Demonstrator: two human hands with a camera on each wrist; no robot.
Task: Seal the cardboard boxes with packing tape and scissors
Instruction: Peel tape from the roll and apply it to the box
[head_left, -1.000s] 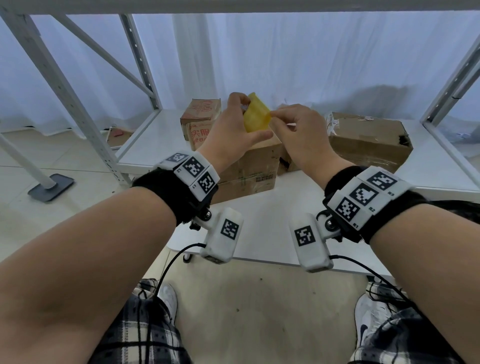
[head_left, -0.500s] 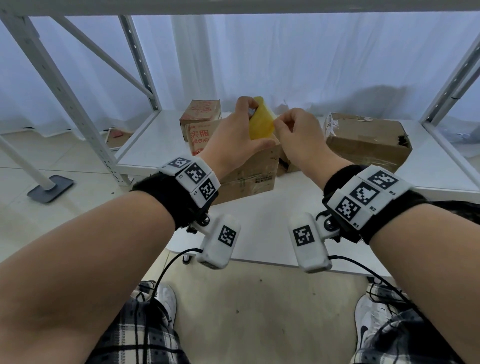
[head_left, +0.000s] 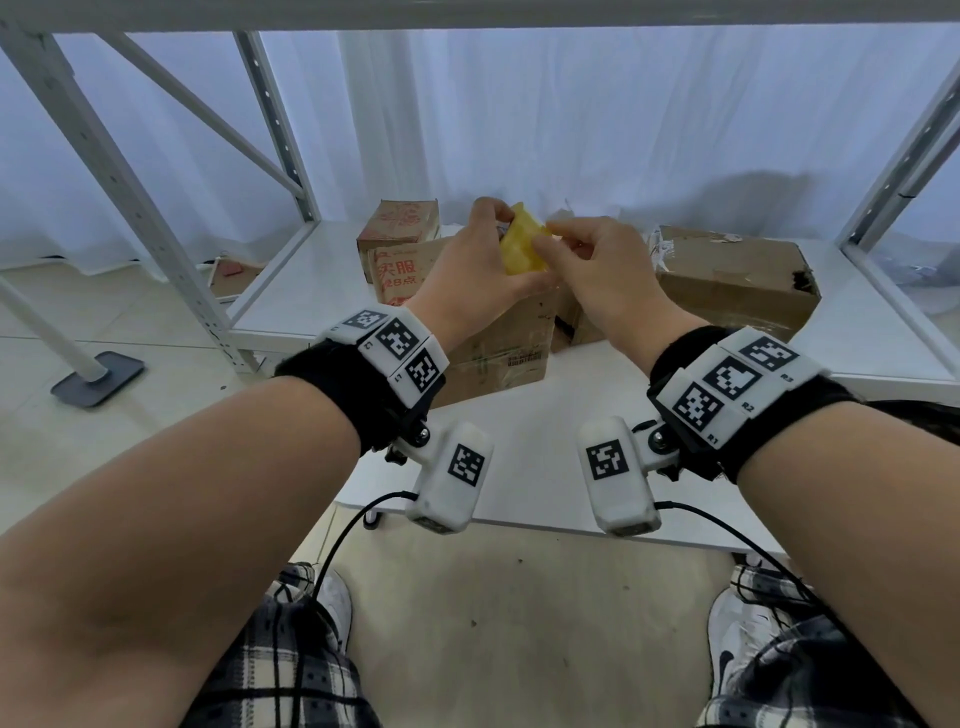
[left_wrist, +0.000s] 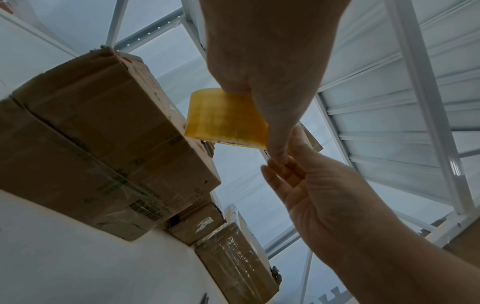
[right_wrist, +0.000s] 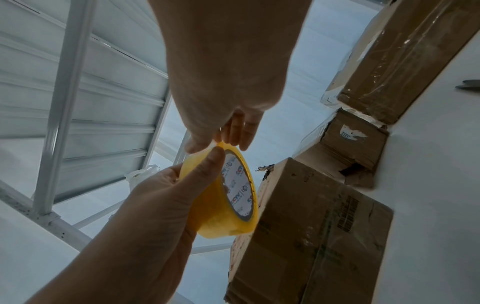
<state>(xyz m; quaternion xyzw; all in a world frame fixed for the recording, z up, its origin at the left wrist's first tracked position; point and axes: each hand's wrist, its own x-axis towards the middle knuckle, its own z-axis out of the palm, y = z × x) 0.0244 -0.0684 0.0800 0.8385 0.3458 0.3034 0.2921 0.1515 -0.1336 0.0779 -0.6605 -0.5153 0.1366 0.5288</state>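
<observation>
A yellow roll of packing tape is held up in front of me, above the cardboard boxes. My left hand grips the roll, fingers over its top and thumb under it. My right hand pinches at the roll's upper right rim with thumb and forefinger. In the right wrist view the roll shows its white printed core, with the right fingertips on its top edge. In the left wrist view the tape hangs beside a taped brown box. That closest box stands right under my hands.
A wider brown box stands to the right, and two red-printed boxes at the back left, all on a white table. White shelf posts rise on both sides. A grey pointed metal tip lies on the table.
Both hands have sunk slightly with the roll. The roll has turned a little in my left hand while the right fingertips stay at its edge.
</observation>
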